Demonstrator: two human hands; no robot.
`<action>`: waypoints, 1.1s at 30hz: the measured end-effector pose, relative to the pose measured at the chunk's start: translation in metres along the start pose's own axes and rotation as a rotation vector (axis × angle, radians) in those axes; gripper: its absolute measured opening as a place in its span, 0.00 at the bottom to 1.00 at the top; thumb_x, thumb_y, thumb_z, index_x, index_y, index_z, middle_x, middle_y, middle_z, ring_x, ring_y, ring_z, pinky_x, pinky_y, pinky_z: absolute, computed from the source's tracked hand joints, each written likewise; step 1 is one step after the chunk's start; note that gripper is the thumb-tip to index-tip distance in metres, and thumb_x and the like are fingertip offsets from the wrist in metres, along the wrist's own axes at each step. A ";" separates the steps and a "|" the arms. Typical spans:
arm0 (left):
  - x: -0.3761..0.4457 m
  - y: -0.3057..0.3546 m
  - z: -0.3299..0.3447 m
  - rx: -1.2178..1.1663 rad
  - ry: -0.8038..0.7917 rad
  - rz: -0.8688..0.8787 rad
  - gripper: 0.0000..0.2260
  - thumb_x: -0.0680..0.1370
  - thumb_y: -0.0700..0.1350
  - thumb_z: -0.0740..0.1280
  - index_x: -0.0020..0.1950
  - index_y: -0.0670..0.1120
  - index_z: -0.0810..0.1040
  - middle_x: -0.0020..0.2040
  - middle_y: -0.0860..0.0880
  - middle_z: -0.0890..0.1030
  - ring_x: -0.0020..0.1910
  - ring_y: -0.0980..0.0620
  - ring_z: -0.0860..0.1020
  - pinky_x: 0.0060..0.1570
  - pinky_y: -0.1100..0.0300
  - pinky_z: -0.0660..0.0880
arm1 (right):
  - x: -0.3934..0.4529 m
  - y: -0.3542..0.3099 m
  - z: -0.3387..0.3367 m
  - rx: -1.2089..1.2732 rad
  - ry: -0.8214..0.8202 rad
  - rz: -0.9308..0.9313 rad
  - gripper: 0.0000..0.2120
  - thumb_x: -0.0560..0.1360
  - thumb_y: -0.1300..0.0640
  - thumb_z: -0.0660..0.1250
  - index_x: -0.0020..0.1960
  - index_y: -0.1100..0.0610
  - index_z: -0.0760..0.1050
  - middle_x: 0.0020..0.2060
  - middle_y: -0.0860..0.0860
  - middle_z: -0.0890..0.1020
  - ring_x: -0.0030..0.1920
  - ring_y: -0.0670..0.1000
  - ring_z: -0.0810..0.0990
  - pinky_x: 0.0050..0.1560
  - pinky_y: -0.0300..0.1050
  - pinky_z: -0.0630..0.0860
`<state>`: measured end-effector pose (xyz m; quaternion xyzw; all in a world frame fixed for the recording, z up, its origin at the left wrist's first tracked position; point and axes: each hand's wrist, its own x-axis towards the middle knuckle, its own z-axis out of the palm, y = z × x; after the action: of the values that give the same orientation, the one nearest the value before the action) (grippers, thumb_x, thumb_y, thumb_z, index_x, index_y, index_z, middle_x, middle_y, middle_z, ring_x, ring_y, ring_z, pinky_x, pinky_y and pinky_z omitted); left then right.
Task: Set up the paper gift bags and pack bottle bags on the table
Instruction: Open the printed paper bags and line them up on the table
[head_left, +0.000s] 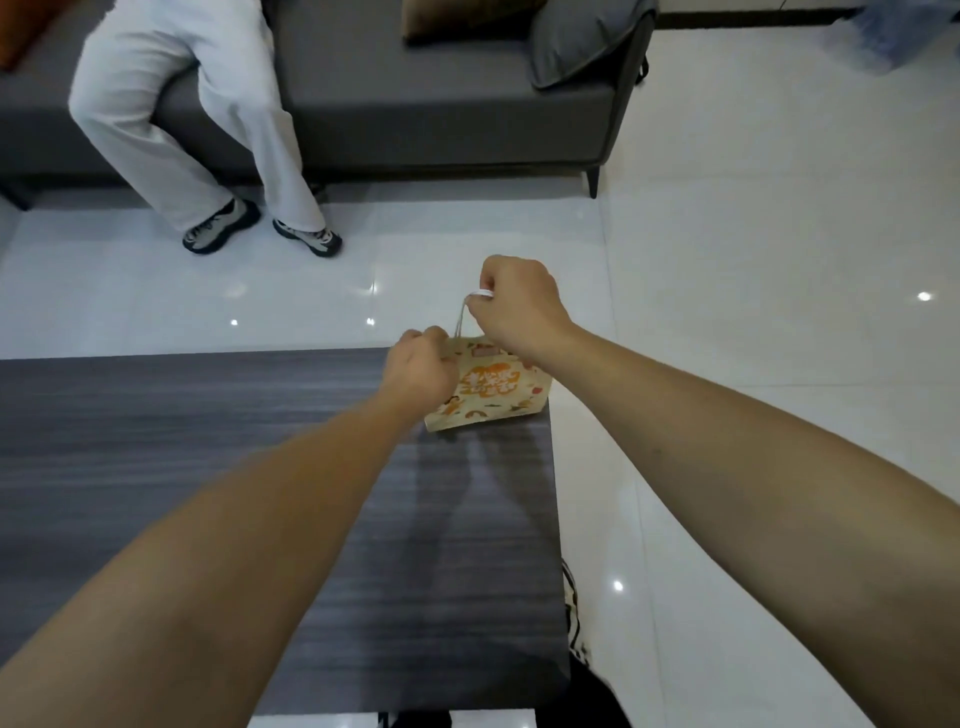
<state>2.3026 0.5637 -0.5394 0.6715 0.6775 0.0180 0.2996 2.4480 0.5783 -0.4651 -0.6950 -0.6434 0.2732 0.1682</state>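
One small tan printed paper gift bag (488, 387) stands at the dark wood-grain table (208, 441)'s far corner; right hand (519, 306) fingers pinch its cord handle (460, 317), left hand (418, 366) fingers grip its rim; no bottle bags show yet.

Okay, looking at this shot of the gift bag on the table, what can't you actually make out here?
- Paper gift bag, head view: its left part is hidden by the left hand, its top edge by the right hand.
- Bag's inside: not visible from this angle.
- Bag's print: too small to read.
- Seated person: cut off above the waist by the top edge.
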 end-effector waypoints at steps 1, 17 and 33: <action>0.002 0.002 -0.001 -0.009 0.002 0.000 0.13 0.79 0.42 0.61 0.63 0.42 0.77 0.58 0.42 0.76 0.53 0.41 0.77 0.50 0.51 0.79 | 0.002 0.001 0.000 0.001 0.009 0.001 0.03 0.79 0.58 0.66 0.49 0.57 0.77 0.44 0.51 0.78 0.44 0.52 0.75 0.36 0.41 0.66; 0.032 0.001 -0.003 -0.111 0.030 -0.010 0.18 0.74 0.41 0.64 0.64 0.45 0.77 0.57 0.45 0.73 0.54 0.43 0.77 0.53 0.48 0.81 | 0.017 0.002 0.007 0.031 0.096 0.032 0.02 0.77 0.58 0.67 0.49 0.56 0.77 0.43 0.49 0.77 0.45 0.50 0.76 0.39 0.39 0.69; 0.021 -0.026 0.003 -0.124 0.076 -0.043 0.15 0.76 0.42 0.63 0.62 0.45 0.79 0.58 0.46 0.72 0.53 0.45 0.75 0.53 0.51 0.80 | 0.012 0.004 0.023 0.000 -0.001 -0.010 0.04 0.76 0.56 0.69 0.48 0.53 0.74 0.43 0.49 0.77 0.44 0.51 0.76 0.36 0.39 0.66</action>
<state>2.2826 0.5791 -0.5608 0.6359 0.7002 0.0789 0.3148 2.4377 0.5873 -0.4872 -0.6918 -0.6468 0.2727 0.1695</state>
